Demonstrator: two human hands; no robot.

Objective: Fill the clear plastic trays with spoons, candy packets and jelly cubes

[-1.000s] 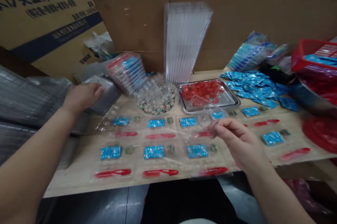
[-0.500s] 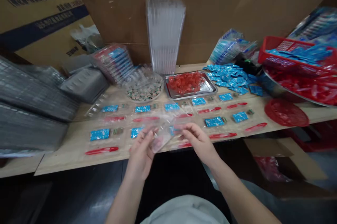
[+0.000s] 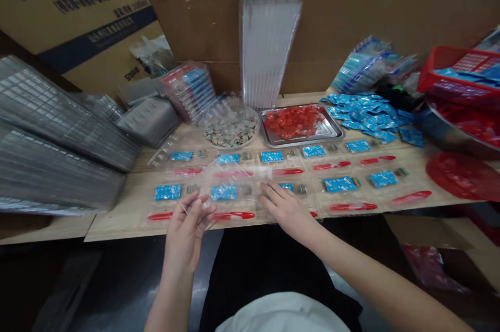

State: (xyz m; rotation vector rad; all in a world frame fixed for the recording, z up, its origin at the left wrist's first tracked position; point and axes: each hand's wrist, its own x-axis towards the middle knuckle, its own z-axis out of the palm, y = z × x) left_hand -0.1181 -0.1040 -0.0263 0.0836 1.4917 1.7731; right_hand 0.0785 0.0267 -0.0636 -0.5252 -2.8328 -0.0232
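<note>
My left hand (image 3: 188,225) is at the table's front edge, its fingers pinching a clear plastic lid (image 3: 211,180) that is hard to make out against the trays behind it. My right hand (image 3: 289,213) lies with fingers stretched over a clear tray in the front row, partly covering its blue packet (image 3: 287,187) and red piece. Two rows of such clear trays stand along the table, each with a blue packet (image 3: 339,183), a small brownish wrapped piece (image 3: 303,189) and a long red plastic piece (image 3: 353,207).
Behind the rows are a round dish (image 3: 255,131) of small wrapped pieces, a metal tray (image 3: 334,131) of red packets and a blue packet pile (image 3: 367,113). Stacked clear plastic (image 3: 269,46) rises at the back. Grey stacks (image 3: 50,165) stand left, a red basket (image 3: 449,87) right.
My hands have moved apart. The clear plastic has gone left with my left hand, while my right hand has let go of it and come down onto a tray. The view has shifted left.
</note>
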